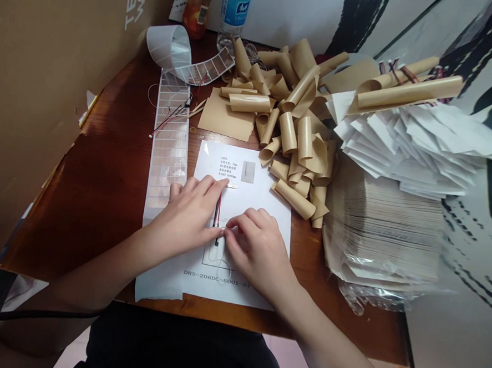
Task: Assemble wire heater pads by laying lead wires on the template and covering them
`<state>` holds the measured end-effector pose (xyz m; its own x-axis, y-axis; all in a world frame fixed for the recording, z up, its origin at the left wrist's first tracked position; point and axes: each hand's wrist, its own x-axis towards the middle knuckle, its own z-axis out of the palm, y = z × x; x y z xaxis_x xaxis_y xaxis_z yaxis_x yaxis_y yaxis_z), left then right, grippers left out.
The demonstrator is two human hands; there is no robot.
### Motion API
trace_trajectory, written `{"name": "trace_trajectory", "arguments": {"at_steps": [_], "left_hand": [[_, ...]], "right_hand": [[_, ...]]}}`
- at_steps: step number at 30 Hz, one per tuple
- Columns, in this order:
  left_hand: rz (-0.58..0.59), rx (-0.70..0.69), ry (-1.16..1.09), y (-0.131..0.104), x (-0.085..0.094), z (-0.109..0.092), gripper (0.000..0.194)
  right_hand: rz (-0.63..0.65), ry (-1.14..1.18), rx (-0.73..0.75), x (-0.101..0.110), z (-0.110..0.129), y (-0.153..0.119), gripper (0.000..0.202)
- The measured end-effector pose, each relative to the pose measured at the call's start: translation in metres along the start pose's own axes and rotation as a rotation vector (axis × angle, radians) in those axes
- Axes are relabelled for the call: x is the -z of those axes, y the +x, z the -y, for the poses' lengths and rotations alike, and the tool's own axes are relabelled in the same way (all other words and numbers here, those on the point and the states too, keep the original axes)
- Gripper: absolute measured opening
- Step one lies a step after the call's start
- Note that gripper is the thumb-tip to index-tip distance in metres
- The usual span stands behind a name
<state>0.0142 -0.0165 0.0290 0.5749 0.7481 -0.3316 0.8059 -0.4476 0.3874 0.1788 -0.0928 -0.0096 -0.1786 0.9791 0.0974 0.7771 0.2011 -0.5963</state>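
My left hand [192,208] lies over a printed white sheet [260,287], thumb and forefinger spread apart. Its forefinger tip rests by the upper end of a wire lead [219,204] with red and black strands, and its thumb touches down near the black connector [217,241]. Close against that thumb, my right hand [259,243] is closed in a pinch on what looks like a thin white wire [223,263], which loops over the drawn rectangle below. The exact pinch point is hidden by my fingers.
A strip of label-like cells [170,146] runs along the left, curling at the back, with another wire lead [170,118] on it. Rolled brown paper pieces [288,134] heap behind flat brown sheets [227,116]. White paper stacks [393,226] stand right; a water bottle [235,11] stands behind.
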Motion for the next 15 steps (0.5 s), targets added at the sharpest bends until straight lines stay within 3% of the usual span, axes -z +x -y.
{"name": "trace_trajectory", "arguments": {"at_steps": [15], "left_hand": [[0.005,0.006,-0.01,-0.0003,0.0006,-0.0008,0.073]], "right_hand": [[0.062,-0.146,-0.08,-0.0021,0.0045,0.0046,0.007]]}}
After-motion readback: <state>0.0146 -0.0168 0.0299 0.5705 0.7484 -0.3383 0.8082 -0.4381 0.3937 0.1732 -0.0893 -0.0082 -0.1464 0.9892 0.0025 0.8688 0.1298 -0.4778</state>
